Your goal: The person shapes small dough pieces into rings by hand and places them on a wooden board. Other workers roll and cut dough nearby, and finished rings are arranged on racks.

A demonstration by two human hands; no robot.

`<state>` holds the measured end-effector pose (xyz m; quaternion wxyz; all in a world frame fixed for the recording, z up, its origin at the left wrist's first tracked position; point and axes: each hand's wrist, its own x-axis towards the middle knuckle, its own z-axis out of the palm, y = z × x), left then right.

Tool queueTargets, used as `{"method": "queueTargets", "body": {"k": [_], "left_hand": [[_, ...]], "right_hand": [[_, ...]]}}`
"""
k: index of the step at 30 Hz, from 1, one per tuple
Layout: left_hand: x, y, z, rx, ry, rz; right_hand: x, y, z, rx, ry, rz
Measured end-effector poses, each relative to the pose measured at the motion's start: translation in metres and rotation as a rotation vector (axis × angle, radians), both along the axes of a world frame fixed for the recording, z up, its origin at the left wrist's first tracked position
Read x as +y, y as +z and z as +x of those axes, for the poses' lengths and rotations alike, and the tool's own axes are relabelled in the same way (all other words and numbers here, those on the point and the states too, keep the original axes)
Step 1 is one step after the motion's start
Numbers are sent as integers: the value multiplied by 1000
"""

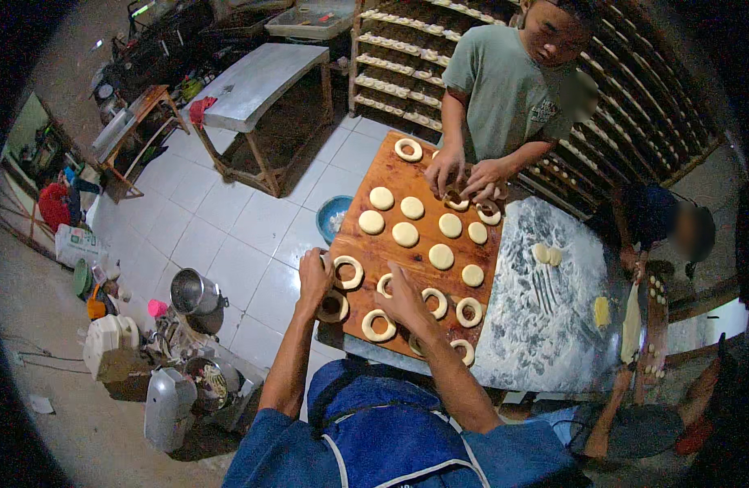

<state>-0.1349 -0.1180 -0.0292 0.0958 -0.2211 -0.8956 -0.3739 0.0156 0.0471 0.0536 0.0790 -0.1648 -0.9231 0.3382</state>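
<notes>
Rows of pale dough discs [405,235] and dough rings [379,325] lie on a brown wooden board [358,244]. My left hand [315,278] is at the board's left edge, fingers curled, beside one dough ring [347,272] and above another [334,306]. Whether it holds anything is hidden. My right hand [405,302] is over the front half of the board, its fingers on a dough ring [383,285] that it partly covers. Across the board, a co-worker's hands [464,175] work on another dough ring [455,199].
Right of the board is a floured metal tabletop [545,301] with dough pieces [547,254] and a yellow block [602,311]. A blue bowl [334,218] stands left. Shelving racks [399,73] of dough rise behind; a metal pot [195,291] and mixer [169,407] stand lower left. Others work at right.
</notes>
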Motion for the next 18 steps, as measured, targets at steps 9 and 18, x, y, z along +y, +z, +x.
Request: {"method": "queueTargets", "body": {"k": [9, 18], "left_hand": [[27, 35, 20, 48, -103, 24], [214, 20, 80, 100, -413, 92]], "right_hand": [[153, -47, 78, 99, -411, 442], [190, -40, 77, -148, -259, 0]]}}
